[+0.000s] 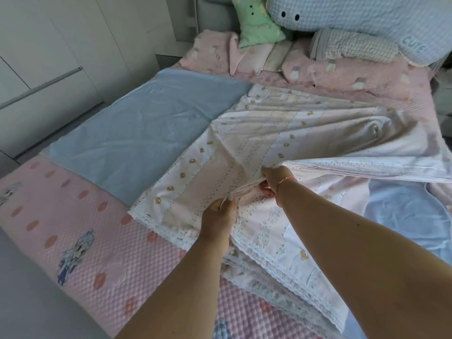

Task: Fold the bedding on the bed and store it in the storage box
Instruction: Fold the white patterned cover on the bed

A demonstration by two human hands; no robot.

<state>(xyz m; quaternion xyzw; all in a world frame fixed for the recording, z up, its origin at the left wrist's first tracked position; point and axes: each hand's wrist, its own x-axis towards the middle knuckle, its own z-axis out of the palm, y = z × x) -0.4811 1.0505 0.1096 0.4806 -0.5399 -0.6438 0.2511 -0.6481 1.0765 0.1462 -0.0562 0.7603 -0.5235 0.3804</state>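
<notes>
From my head view, one pink patterned sheet (256, 133) lies across the middle of the bed (73, 228). My left hand (219, 216) and right hand (276, 178) each pinch its folded edge. Two blue pads flank it; three pillows crowd the head edge.

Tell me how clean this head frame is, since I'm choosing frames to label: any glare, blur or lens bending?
Head view: soft, even daylight, no hard shadows or glare; the sheet and both the left hand and right hand look fairly sharp; wide-angle bending curves the cupboard lines and stretches the forearms near the bottom edge; the pillows are slightly soft.
</notes>
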